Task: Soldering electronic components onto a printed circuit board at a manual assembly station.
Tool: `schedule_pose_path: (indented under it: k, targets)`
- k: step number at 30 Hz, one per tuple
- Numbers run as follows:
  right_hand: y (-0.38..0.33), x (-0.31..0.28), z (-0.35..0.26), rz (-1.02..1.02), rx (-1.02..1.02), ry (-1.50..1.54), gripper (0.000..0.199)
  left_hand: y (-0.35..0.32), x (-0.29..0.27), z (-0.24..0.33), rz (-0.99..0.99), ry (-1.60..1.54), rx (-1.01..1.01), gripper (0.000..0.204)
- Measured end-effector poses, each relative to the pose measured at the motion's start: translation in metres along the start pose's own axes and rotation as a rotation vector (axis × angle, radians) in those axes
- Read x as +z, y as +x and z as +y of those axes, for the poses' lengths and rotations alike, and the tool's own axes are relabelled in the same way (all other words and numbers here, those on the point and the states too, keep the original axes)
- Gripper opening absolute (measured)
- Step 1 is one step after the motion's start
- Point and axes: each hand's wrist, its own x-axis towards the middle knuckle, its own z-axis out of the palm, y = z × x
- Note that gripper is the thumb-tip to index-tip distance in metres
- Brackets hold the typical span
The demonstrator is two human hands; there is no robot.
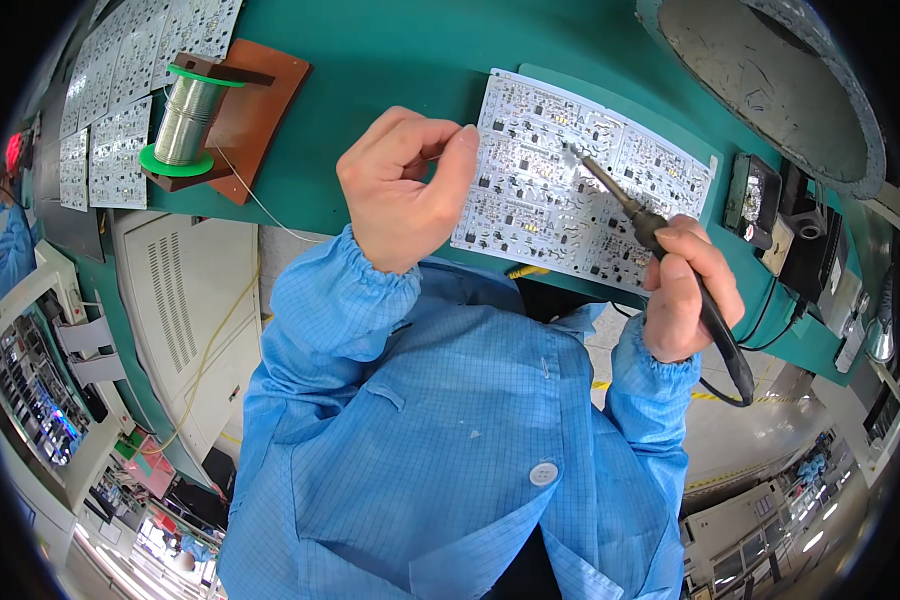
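Observation:
A soldering iron [640, 215] with a black handle rests in my right hand [692, 285], fingers closed around the grip. Its tip meets or hovers just over the upper middle of a white circuit board panel [530, 215] full of small components; contact cannot be told. Thumb and forefinger of my left hand [405, 185] are pinched at the panel's left edge. Solder wire [260, 205] runs from a spool [185, 120] with green flanges toward my left wrist and passes out of sight behind the sleeve. The stretch at my fingertips is too fine to see.
The spool sits on a brown stand [260, 125]. More populated boards [120, 155] lie at the far left of the green table [370, 60]. A large round grey-rimmed object [760, 70] overhangs the far right. Near it stands a small black box [753, 200], with cables below.

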Motion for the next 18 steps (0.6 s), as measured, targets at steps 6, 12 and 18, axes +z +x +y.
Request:
schedule_pose_path:
  k: [6, 12, 18]
  targets:
    - [-0.031, -0.036, 0.022, 0.327, -0.085, -0.138, 0.028, -0.003, -0.006, -0.004, -0.040, -0.053, 0.003, 0.005]
    - [-0.056, -0.058, 0.048, 0.635, 0.103, -0.454, 0.039, -0.004, -0.001, -0.003, -0.019, -0.037, -0.044, 0.006]
    - [-0.060, -0.070, 0.061, 0.618, 0.143, -0.412, 0.038, -0.006, 0.002, -0.007, 0.011, -0.017, -0.029, 0.007]
